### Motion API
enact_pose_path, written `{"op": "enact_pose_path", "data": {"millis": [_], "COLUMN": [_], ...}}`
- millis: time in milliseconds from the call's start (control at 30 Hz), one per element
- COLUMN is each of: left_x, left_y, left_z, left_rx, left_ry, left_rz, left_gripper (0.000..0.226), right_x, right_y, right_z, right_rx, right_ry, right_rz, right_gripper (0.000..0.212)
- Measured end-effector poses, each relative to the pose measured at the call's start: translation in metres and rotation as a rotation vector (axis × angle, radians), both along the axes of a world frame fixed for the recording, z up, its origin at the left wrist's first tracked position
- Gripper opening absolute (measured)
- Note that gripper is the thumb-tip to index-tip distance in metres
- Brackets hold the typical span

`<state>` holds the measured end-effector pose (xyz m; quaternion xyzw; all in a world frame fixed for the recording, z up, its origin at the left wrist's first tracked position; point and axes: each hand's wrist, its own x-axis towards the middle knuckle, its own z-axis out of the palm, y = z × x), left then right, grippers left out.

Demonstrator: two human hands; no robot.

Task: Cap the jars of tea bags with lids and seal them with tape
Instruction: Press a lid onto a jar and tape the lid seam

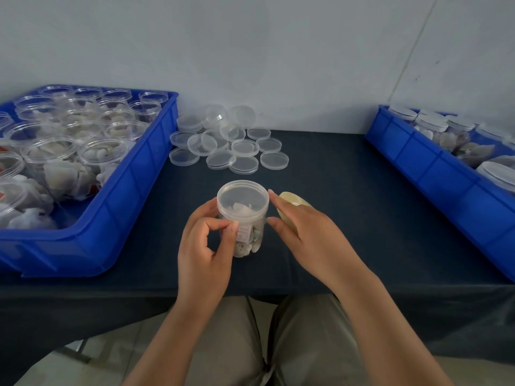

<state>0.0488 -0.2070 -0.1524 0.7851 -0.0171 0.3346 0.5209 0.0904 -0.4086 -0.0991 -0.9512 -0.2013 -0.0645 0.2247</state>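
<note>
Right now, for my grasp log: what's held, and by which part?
Left hand grips the jar by its side under the lid; right hand holds the tape roll, contact hidden.

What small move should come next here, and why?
Probably draw the yellowish tape roll round the seam under the clear round plastic lid. The lid already sits on the clear plastic jar of tea bags, the left hand pinches its wall below the rim, and the right hand lies over the roll beside it.
</note>
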Motion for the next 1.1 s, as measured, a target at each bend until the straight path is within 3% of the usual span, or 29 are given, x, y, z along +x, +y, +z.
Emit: {"op": "enact_pose_path", "data": {"millis": [333, 400, 500, 567, 867, 1100], "left_x": [0.010, 0.013, 0.019, 0.023, 0.024, 0.006], "left_y": [0.012, 0.013, 0.005, -0.001, -0.002, 0.010], "left_z": [0.000, 0.002, 0.000, 0.000, 0.011, 0.035], "left_rx": [-0.123, -0.070, -0.036, -0.040, -0.201, -0.245], "left_ry": [0.018, 0.046, 0.131, 0.147, 0.126, 0.296], "left_rz": [0.003, -0.091, -0.229, -0.249, -0.214, -0.351], "left_gripper": [0.020, 0.036, 0.084, 0.097, 0.070, 0.062], "right_x": [0.003, 0.002, 0.000, 0.000, -0.007, -0.027], "right_y": [-0.001, 0.000, 0.000, 0.000, -0.002, -0.022], "right_z": [0.007, 0.007, 0.006, 0.005, 0.005, 0.019], "right_rx": [0.066, 0.072, 0.095, 0.099, 0.146, 0.110], "right_ry": [-0.040, -0.035, -0.024, -0.019, 0.043, 0.145], "right_rz": [-0.011, -0.009, -0.002, -0.006, 0.023, 0.053], "right_gripper": [0.047, 0.047, 0.048, 0.048, 0.055, 0.057]}}
